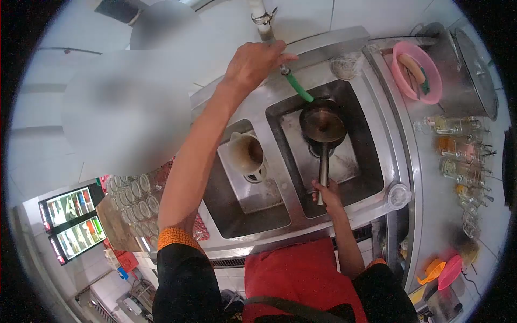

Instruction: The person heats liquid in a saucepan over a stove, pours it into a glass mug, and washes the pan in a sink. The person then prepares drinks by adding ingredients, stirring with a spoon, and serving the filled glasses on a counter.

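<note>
My left hand [256, 65] reaches up to the tap [266, 33] at the wall, its fingers closed around the tap's lower part. A short green hose [299, 88] hangs from the tap, its end over the rim of a dark saucepan [323, 125]. My right hand [327, 195] grips the pan's metal handle [324, 169] and holds the pan in the right basin [366, 185]. Inside, the pan looks brownish; whether water is running cannot be made out. A cream-coloured jug [237, 152] with a brown-stained inside lies in the left basin [242, 207].
On the right side are a pink bowl [437, 89] with utensils, a large metal pot [474, 75] and several glass bottles [458, 126]. A clear container [398, 195] sits on the sink's right edge. Several glass jars [134, 196] stand on the left.
</note>
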`<action>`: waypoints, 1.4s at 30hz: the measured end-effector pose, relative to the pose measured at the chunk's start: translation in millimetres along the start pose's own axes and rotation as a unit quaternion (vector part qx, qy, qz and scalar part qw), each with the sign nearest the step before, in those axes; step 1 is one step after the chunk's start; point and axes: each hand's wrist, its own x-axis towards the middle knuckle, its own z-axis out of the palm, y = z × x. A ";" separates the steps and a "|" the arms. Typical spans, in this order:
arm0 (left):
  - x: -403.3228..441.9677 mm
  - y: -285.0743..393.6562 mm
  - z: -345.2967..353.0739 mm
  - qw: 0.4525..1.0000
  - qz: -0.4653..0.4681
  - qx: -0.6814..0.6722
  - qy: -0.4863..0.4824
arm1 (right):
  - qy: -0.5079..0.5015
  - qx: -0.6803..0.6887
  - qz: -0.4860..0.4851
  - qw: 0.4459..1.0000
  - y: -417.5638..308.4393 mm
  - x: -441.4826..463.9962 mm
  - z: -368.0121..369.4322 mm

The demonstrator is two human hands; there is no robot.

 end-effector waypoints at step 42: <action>-8.7 -10.4 18.3 0.952 -0.180 -0.237 0.075 | 0.321 -0.022 -0.362 0.875 91.4 -123.7 -55.5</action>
